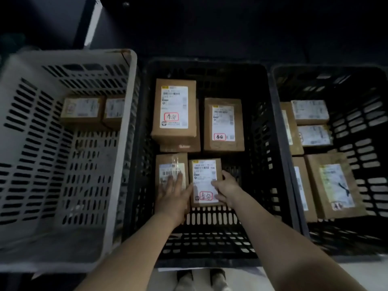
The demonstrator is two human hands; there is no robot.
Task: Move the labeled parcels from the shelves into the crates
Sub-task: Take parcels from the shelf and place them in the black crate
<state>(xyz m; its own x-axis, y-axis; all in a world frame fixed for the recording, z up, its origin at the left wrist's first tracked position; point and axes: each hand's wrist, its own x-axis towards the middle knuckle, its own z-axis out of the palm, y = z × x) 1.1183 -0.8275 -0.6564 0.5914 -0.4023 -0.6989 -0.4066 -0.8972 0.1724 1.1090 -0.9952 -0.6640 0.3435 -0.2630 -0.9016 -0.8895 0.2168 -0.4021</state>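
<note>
Parcel (204,181) gripped, both hands (225,191) reaching down

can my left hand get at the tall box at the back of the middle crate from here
Probably yes: the left hand is already inside the black middle crate, and the tall box lies topmost with nothing above it.

Both hands (199,193) set a labeled parcel (204,181) inside the black middle crate (270,143)

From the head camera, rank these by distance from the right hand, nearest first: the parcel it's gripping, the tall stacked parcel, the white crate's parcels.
1. Gripped parcel, under the right hand.
2. Tall stacked parcel, middle crate's far left.
3. White crate's parcels, far left.
</note>
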